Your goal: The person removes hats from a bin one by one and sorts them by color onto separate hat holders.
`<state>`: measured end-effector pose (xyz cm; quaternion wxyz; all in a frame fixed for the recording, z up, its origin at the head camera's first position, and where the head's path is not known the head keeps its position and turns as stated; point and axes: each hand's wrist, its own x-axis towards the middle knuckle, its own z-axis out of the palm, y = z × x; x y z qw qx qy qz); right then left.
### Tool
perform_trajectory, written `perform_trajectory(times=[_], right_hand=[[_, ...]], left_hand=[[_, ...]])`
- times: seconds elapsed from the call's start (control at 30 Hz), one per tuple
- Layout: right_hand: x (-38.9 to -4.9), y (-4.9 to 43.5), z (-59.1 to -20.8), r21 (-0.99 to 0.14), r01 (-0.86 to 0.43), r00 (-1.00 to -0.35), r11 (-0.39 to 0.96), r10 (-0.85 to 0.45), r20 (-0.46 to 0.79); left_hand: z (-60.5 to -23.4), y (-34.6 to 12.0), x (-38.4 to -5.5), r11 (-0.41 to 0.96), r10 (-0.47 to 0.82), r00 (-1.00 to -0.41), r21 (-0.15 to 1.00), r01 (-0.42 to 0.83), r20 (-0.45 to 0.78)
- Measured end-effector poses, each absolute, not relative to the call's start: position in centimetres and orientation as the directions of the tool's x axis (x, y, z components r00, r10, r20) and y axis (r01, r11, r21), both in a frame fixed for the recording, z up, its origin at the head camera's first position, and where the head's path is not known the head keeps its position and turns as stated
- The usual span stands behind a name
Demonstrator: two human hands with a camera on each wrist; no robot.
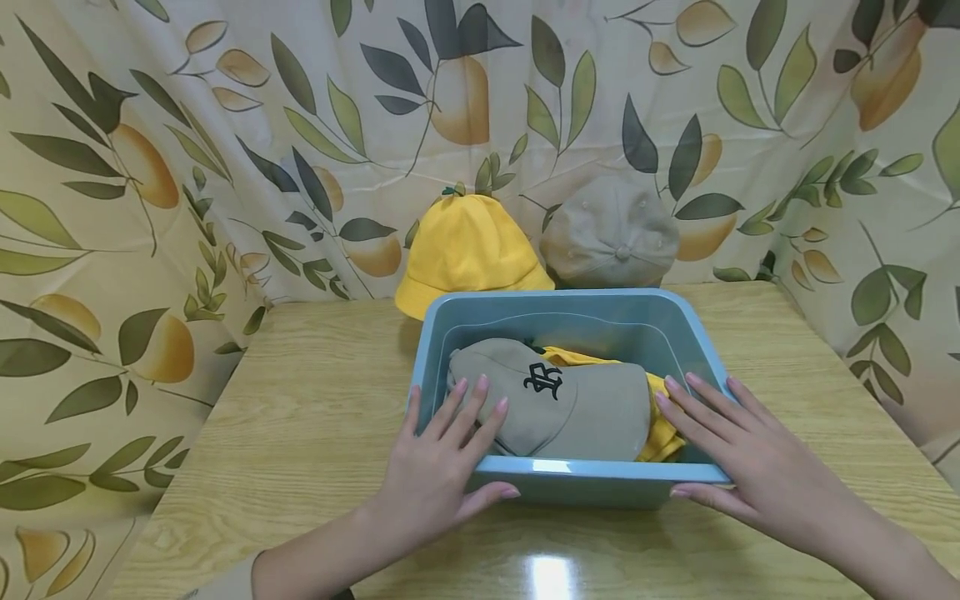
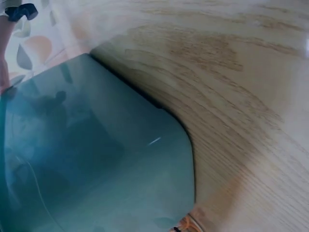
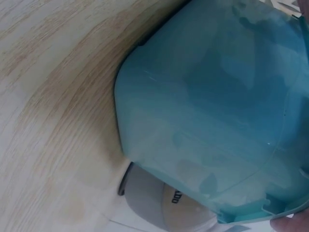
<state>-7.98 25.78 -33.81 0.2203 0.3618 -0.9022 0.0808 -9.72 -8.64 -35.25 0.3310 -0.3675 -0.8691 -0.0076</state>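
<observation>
A blue plastic bin [image 1: 562,471] stands on the table. In it lies a grey cap [image 1: 517,408] with a black embroidered letter, and under it some yellow fabric [image 1: 662,425] shows, partly hidden. My left hand [image 1: 438,462] rests over the bin's near left corner, fingers spread and nearly straight, thumb along the outside of the front wall. Over the near right corner lies my right hand [image 1: 738,442], its fingers straight across the rim and its thumb outside. Both wrist views look at the bin's outer wall [image 2: 111,150]; a fingertip [image 3: 292,223] touches the rim in the right one.
Behind the bin stand a yellow bucket hat [image 1: 472,250] and another grey cap [image 1: 611,233], which shows dark lettering in the right wrist view. A leaf-and-fruit patterned curtain [image 1: 247,192] borders the wood-grain table [image 1: 300,417] at the back and sides.
</observation>
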Motion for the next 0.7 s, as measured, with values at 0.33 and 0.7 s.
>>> perform_trajectory(times=[0.33,0.7], right_hand=[[-8.49,25.93,-33.79,0.037,-0.696,-0.625,0.717,-0.63,0.461],[-8.64,26.04,-33.79,0.012,-0.684,-0.651,0.729,-0.619,0.439]], left_hand=[[-35.1,-8.48,-10.23,0.741,0.633,-0.57,-0.198,0.641,0.524],[-34.6,-8.75,-10.12,0.714,0.638,-0.584,-0.102,0.692,0.503]])
